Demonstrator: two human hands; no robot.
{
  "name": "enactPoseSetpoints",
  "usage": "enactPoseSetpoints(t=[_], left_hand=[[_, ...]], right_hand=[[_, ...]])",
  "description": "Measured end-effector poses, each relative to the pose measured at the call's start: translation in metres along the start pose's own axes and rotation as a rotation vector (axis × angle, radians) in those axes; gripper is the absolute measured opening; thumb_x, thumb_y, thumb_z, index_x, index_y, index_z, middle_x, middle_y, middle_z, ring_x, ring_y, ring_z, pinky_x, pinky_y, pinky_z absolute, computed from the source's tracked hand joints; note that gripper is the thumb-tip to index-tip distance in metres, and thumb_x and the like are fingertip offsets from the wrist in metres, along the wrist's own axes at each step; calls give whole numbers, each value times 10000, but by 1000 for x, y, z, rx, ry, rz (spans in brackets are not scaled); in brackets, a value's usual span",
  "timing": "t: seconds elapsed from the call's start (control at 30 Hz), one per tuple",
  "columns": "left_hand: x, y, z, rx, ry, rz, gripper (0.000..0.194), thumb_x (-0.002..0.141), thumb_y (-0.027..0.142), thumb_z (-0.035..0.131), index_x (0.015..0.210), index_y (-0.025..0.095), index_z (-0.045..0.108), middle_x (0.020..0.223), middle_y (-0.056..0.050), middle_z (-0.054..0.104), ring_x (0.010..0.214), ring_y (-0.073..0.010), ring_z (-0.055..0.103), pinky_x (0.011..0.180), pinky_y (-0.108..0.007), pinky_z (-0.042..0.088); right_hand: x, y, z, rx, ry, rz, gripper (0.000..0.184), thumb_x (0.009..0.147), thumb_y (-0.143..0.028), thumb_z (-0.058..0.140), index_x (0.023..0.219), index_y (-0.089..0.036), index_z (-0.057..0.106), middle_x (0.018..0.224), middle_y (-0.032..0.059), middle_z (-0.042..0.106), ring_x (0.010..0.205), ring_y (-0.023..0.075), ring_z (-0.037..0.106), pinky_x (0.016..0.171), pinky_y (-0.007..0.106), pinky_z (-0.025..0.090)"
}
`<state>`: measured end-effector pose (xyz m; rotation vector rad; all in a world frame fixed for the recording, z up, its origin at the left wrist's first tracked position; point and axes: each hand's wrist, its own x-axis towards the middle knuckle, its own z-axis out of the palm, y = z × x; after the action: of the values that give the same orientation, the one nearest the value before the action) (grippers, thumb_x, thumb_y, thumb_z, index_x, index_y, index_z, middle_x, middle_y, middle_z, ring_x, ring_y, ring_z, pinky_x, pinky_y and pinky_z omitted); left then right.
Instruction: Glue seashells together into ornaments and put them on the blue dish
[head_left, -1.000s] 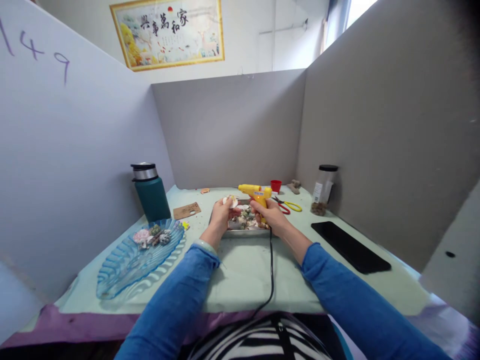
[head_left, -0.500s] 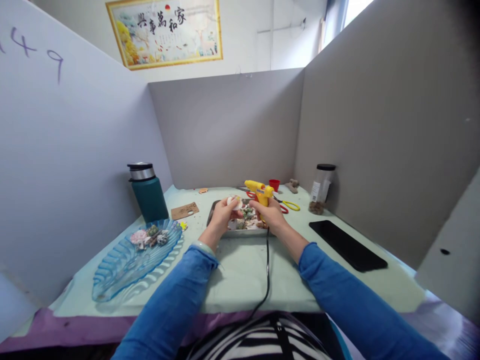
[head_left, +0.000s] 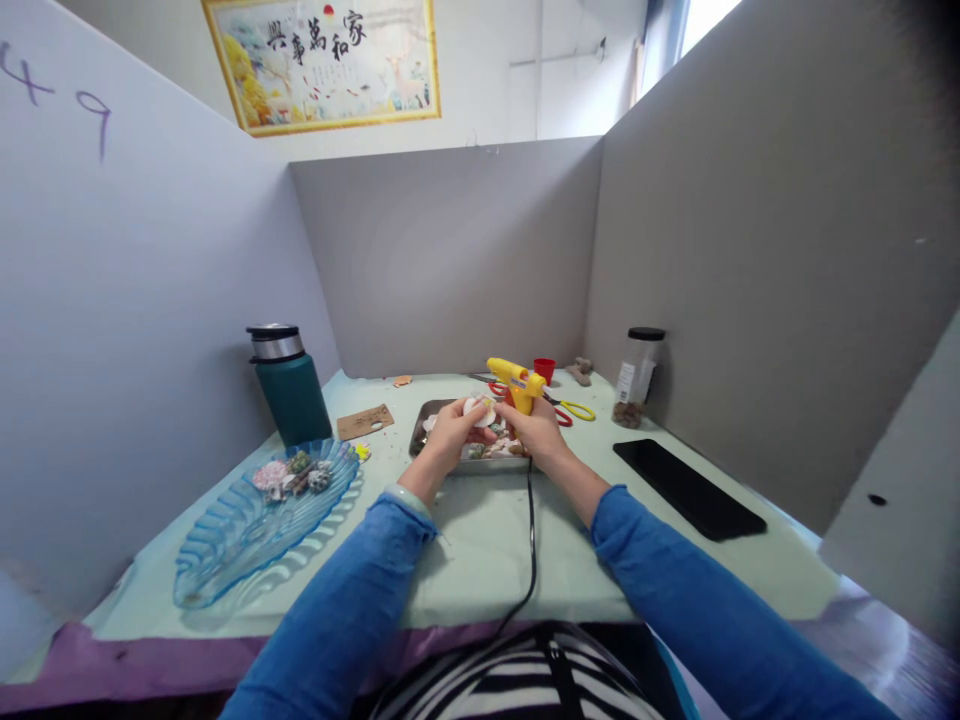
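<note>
My left hand (head_left: 448,438) pinches a white seashell (head_left: 472,405) with a small yellow patch on it. My right hand (head_left: 541,434) is wrapped round the handle of a yellow hot glue gun (head_left: 516,377), whose nozzle points to the right, away from the shell. The right thumb and fingers reach close to the shell's edge; whether they touch it I cannot tell. Both hands are over a metal tray (head_left: 495,466) that holds many shells, partly hidden by them. From the glue gun a black cord (head_left: 533,540) runs down over the table's front edge.
On the left stand a blue glass dish (head_left: 225,545) with several shells and a teal bottle (head_left: 291,400); a brown card (head_left: 365,421) lies behind. Scissors (head_left: 577,410) and a red cup (head_left: 544,371) are at the back. To the right are a jar (head_left: 637,380) and a black phone (head_left: 690,488).
My left hand has brought the shell to the right, nearer my right hand, whose thumb has come close to it. The glue gun stays in my right grip. The view has shifted slightly.
</note>
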<state>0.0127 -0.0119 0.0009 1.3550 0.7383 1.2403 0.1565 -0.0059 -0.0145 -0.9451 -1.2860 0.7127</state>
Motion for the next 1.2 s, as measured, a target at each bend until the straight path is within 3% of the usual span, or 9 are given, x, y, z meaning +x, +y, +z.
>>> enactPoseSetpoints(t=[0.47,0.67,1.2], left_hand=[[0,-1,0,21,-10,17,369,689,400,744,856,120,572,713,-7,596,481,-98,578,509,-256,523],[-1,-1,0,48,-20,37,372,701,421,730,883,136,576,788,-25,631,491,-90,579,492,-228,498],[-1,-1,1,100,-9,68,379,724,469,696,882,141,589,778,-29,634,468,-89,566,460,-217,470]], right_hand=[[0,1,-1,55,57,37,352,639,-397,714,878,-168,595,567,-50,546,427,103,466,411,234,380],[-1,-3,-2,62,27,43,324,632,-412,721,775,-171,558,582,-41,549,414,88,446,390,227,363],[0,0,-1,64,22,40,331,629,-388,729,816,-153,591,624,-25,587,428,81,458,398,219,372]])
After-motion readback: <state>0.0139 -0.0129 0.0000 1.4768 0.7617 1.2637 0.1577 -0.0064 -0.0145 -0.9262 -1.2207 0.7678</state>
